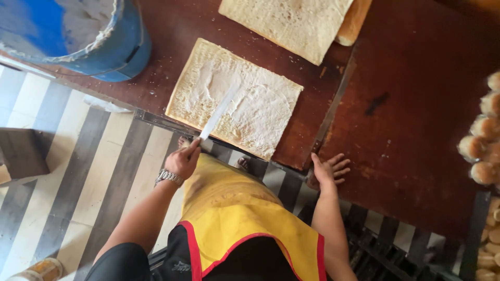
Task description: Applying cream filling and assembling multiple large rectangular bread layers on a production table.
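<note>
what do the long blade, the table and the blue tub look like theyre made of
Long blade, held by the left hand: probably steel, pale with a smooth sheen. Table, where the right hand rests: looks like dark reddish wood, worn and scuffed. Blue tub: likely plastic, evenly coloured and glossy, its rim crusted with white.

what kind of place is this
Probably a small bakery workroom: a left hand spreads white cream with a long knife over a flat cake sheet on a worn table, with buns stacked nearby.
</note>
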